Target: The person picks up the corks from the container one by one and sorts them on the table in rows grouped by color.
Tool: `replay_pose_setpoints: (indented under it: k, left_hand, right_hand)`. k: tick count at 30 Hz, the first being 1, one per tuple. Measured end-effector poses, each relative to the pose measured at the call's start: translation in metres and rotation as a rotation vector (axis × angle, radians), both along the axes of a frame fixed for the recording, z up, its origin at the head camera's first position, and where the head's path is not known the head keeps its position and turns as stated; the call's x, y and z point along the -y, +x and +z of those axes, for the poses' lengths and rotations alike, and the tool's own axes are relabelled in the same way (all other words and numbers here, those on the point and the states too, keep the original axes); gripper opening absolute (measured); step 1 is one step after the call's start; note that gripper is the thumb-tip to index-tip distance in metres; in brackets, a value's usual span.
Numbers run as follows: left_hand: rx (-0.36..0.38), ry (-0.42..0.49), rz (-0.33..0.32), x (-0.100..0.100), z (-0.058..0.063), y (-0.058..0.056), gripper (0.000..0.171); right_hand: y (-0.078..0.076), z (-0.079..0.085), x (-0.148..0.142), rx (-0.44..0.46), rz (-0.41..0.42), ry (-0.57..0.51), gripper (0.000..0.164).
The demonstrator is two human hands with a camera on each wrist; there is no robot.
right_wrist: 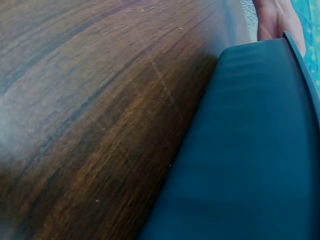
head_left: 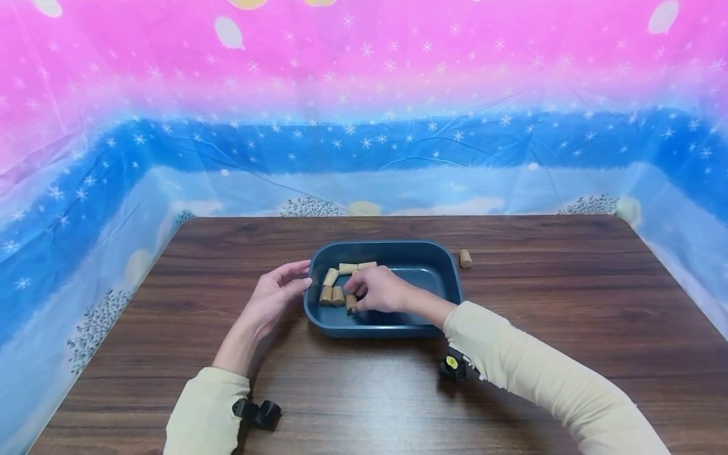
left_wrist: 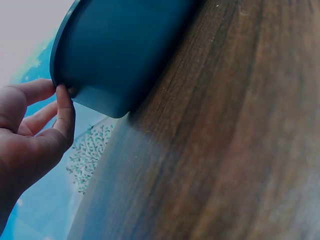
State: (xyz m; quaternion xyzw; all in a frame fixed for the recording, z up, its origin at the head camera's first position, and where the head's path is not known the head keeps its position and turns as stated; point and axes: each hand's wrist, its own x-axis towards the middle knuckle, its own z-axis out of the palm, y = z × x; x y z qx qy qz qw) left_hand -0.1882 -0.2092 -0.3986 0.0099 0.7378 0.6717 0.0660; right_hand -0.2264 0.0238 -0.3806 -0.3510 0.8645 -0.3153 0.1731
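Observation:
A dark blue rectangular tub stands on the table, with several corks in its left half, some upright and some lying down. My right hand reaches in over the near rim and pinches a cork between thumb and fingers, beside two upright ones. At the tub's left end, my left hand rests its fingertips against the outside of the rim. In the left wrist view, the left hand's fingers touch the tub's corner just at the rim. The right wrist view shows only the tub's outer wall, not the right hand.
One loose cork stands on the wooden table just right of the tub. A printed cloth with snowflakes hangs behind the table and along both sides. Black wrist cameras are strapped near both sleeves.

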Motion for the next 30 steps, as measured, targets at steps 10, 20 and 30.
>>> replay_pose_setpoints:
  k: [10, 20, 30]
  left_hand:
    - [0.004, 0.005, 0.007, 0.0, 0.001, -0.001, 0.045]
    - [0.005, 0.014, 0.004, 0.0, 0.0, 0.0, 0.045]
    - [0.012, 0.012, 0.008, -0.001, 0.001, 0.0, 0.044]
  right_hand:
    - [0.003, -0.003, 0.001, -0.04, 0.002, 0.022, 0.034]
    - [0.003, -0.003, 0.003, -0.044, 0.0, 0.05, 0.03]
    - [-0.004, 0.006, -0.004, 0.035, -0.004, 0.003, 0.029]
